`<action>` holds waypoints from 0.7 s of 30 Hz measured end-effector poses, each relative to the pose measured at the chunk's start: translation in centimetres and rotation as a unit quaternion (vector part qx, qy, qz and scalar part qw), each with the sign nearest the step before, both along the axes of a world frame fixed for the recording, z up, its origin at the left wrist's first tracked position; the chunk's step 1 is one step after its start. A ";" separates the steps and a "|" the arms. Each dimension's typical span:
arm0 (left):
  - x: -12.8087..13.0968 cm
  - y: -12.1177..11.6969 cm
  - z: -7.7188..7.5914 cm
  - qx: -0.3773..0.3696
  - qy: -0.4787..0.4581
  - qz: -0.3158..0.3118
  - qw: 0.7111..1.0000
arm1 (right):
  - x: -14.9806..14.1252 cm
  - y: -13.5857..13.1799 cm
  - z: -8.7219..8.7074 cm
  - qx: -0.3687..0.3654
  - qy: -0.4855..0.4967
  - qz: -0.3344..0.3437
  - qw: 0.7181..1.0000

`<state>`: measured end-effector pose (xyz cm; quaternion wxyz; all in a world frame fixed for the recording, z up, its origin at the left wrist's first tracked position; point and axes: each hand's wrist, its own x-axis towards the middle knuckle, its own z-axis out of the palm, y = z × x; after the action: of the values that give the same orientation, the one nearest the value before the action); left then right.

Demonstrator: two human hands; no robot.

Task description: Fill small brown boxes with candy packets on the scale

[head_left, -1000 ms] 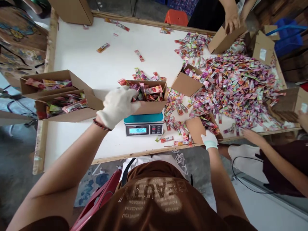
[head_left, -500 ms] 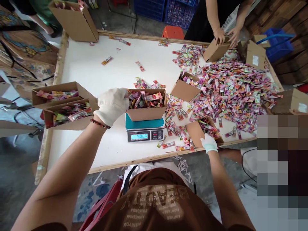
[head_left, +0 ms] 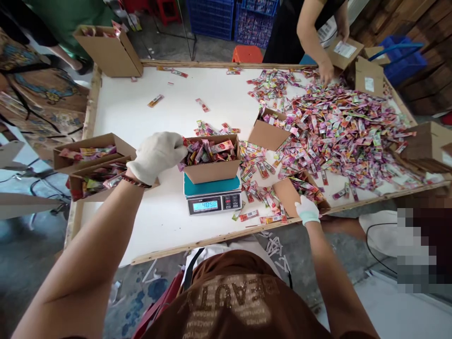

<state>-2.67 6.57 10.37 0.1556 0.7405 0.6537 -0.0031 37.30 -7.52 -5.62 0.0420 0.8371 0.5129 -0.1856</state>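
My left hand (head_left: 157, 155), in a white glove, is closed at the left end of a cardboard box (head_left: 213, 170), its fingertips partly hidden among the sachets there. Small colourful sachets (head_left: 221, 147) fill this box, which stands on a digital scale (head_left: 213, 202) with a teal platform and a lit display. Over to the right, my gloved right hand (head_left: 307, 209) grips the near side of another cardboard box (head_left: 286, 195). That box lies tilted at the table's near edge, with sachets inside and its opening towards the pile (head_left: 346, 127).
Two filled boxes (head_left: 93, 162) stand at the left edge, another box (head_left: 108, 52) at the far left corner. A tilted box (head_left: 270, 134) lies by the pile. Across the table (head_left: 123, 108), a co-worker's hand (head_left: 325, 73) reaches into the sachets. Another person's arm is at lower right.
My left hand has shifted slightly left along the box's end. The scale display has risen from about 400. Across the table, the co-worker's box has moved back and one hand is now in the pile.
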 end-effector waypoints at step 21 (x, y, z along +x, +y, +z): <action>-7.8 -10.6 -7.6 -0.115 0.041 -0.124 0.985 | -2.2 1.6 10.2 0.111 -0.079 0.191 0.972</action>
<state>-10.49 -4.07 2.81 0.2112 0.7921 0.5581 -0.1283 35.12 -5.88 4.56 0.0243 0.7348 0.6760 -0.0496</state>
